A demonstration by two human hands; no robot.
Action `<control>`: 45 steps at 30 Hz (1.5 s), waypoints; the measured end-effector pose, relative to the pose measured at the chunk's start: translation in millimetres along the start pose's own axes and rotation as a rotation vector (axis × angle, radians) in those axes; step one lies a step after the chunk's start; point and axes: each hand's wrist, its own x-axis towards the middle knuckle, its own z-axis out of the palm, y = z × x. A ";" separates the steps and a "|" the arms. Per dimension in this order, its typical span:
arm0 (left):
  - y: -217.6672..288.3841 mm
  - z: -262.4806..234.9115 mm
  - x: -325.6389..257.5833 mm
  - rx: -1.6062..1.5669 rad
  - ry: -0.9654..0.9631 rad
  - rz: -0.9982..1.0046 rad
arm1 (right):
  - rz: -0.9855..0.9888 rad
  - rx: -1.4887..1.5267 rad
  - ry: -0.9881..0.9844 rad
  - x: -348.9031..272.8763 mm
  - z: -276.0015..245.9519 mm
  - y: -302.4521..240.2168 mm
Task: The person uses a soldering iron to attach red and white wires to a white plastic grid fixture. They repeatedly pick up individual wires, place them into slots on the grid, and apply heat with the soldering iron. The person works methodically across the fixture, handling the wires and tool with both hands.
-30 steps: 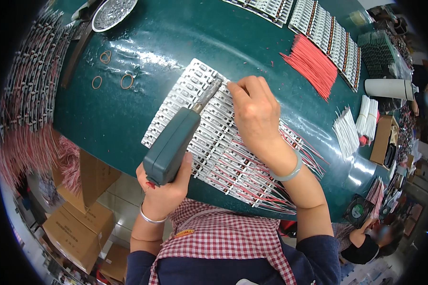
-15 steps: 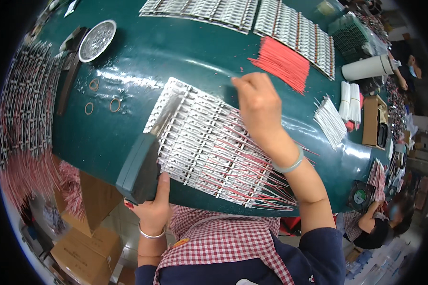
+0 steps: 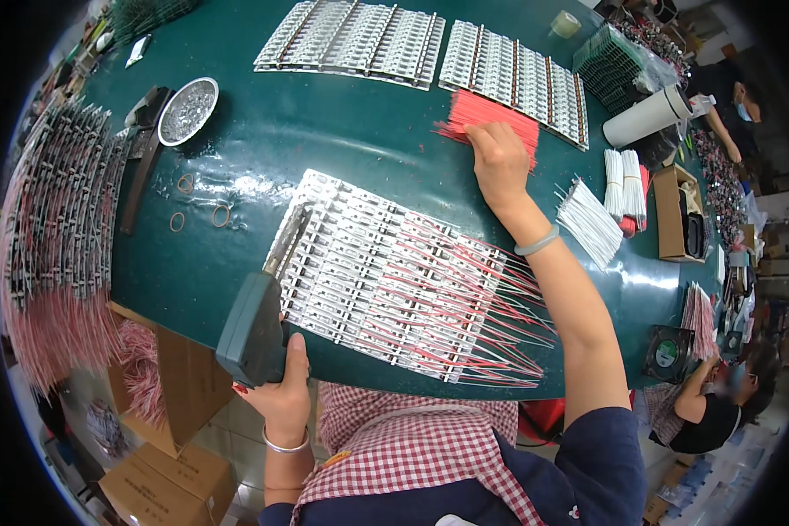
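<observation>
Left hand [image 3: 276, 396] now sits at the near desk edge, fingers wrapped around the dark green soldering gun [image 3: 252, 329]; a second ago the gun was up over the strip rows, half a second ago already pulled back toward the body. Gun tip points onto the near-left end of the white LED strip array [image 3: 386, 280], which lies mid-desk with red and white wire leads fanning off its right side.

Right hand [image 3: 498, 162] has left the strip array, where it was pressing before, and reached far across to the red wire bundle [image 3: 491, 118]. Fingers curled down onto the bundle's near edge; whether they pinch a wire cannot be told. Right forearm, with a pale bracelet, crosses over the array's right end and hides part of the leads.

Desk [image 3: 237, 131] is dark green. Rubber bands [image 3: 221, 215] lie left of the array, round metal dish [image 3: 187, 110] further left and back. White wire bundle [image 3: 590, 221] sits just right of the right wrist. More strip panels [image 3: 355, 39] along the far edge, white roll [image 3: 647, 117] far right. Another person [image 3: 719, 412] sits at lower right.
</observation>
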 end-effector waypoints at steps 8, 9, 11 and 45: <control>-15.6 -10.2 -0.6 0.087 -0.021 0.125 | -0.068 -0.004 -0.048 23.7 -31.7 -12.7; -19.0 -9.6 0.9 0.079 -0.006 0.139 | -0.097 0.056 -0.090 36.6 -40.8 -22.8; -24.2 -8.1 4.0 0.043 0.002 0.131 | -0.171 0.113 -0.200 59.5 -58.2 -46.7; -5.2 1.0 34.5 -0.075 -0.172 -0.106 | 0.009 0.335 -0.278 4.9 -15.3 -141.1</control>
